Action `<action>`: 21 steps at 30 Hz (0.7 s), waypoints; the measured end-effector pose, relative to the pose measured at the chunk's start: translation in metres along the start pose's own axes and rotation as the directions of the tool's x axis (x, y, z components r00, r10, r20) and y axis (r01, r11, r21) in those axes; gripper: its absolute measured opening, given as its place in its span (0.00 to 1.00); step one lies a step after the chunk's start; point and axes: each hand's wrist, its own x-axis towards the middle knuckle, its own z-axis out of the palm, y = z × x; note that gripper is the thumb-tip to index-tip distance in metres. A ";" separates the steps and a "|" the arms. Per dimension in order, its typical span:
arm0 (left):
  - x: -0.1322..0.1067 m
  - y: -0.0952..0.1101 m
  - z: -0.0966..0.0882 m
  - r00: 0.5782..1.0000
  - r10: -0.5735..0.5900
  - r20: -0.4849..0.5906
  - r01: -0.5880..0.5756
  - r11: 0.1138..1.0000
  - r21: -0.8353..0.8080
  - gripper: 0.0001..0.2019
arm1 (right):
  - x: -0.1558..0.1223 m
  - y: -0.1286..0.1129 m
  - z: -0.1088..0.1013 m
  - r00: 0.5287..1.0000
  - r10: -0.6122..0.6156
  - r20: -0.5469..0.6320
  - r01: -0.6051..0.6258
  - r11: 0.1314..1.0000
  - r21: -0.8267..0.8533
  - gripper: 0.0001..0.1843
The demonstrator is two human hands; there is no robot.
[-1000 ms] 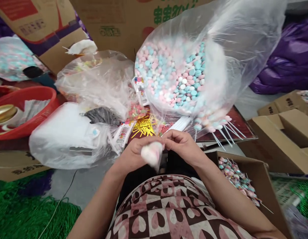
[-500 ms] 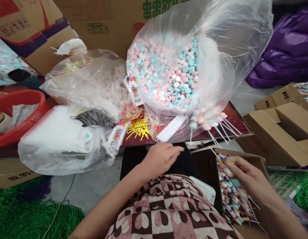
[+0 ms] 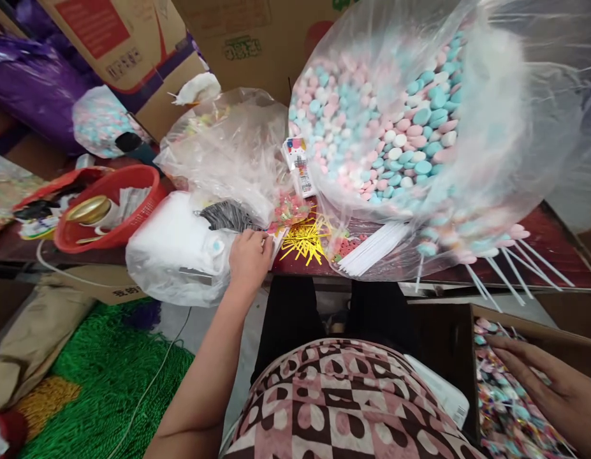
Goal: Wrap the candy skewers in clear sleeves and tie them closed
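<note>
My left hand [image 3: 250,258] rests over a stack of printed cards [image 3: 278,237] at the table's near edge. Its fingers are curled together on the stack and hide most of it, along with anything between them. Right of it lie yellow twist ties [image 3: 305,242] and a bundle of white lollipop sticks [image 3: 374,248]. My right hand [image 3: 544,382] hangs over a cardboard box of wrapped candy lollipops [image 3: 508,408], fingers stretched out and holding nothing. Several unwrapped candies on sticks [image 3: 491,252] jut over the table edge.
A big clear bag of pink, blue and white candies [image 3: 395,140] fills the table's right half. On the left are a bag of white wrappers [image 3: 168,233], black striped ties [image 3: 231,217] and a red basket [image 3: 111,236]. Green shiny strands [image 3: 118,363] cover the floor.
My left hand has moved left from above my lap to the card stack. My right hand has let go of a lollipop over the box, its fingers now straightened. The view has turned left.
</note>
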 end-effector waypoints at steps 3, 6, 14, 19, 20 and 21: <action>0.000 -0.015 0.010 0.993 -0.077 0.090 0.069 0.994 0.087 0.19 | 0.011 -0.042 0.002 0.993 -0.028 0.114 0.010 0.987 0.158 0.23; 0.004 -0.020 0.017 0.981 -0.154 0.121 0.146 0.986 0.075 0.18 | 0.017 -0.079 0.002 0.980 -0.085 0.179 0.046 0.976 0.214 0.22; 0.005 -0.026 0.014 0.985 -0.173 0.026 0.172 0.984 0.037 0.17 | 0.014 -0.121 0.014 0.978 -0.078 0.194 0.023 0.962 0.273 0.24; -0.013 0.008 -0.005 0.984 0.073 -0.164 -0.099 0.983 -0.155 0.18 | 0.024 -0.174 0.024 0.953 -0.107 0.283 -0.043 0.878 0.477 0.17; -0.018 0.020 -0.008 0.973 0.149 -0.174 -0.184 0.961 -0.207 0.17 | 0.030 -0.187 0.028 0.944 -0.125 0.304 -0.065 0.835 0.546 0.17; -0.022 0.033 -0.010 0.960 0.232 -0.155 -0.266 0.928 -0.261 0.17 | 0.036 -0.199 0.033 0.935 -0.140 0.326 -0.093 0.789 0.607 0.19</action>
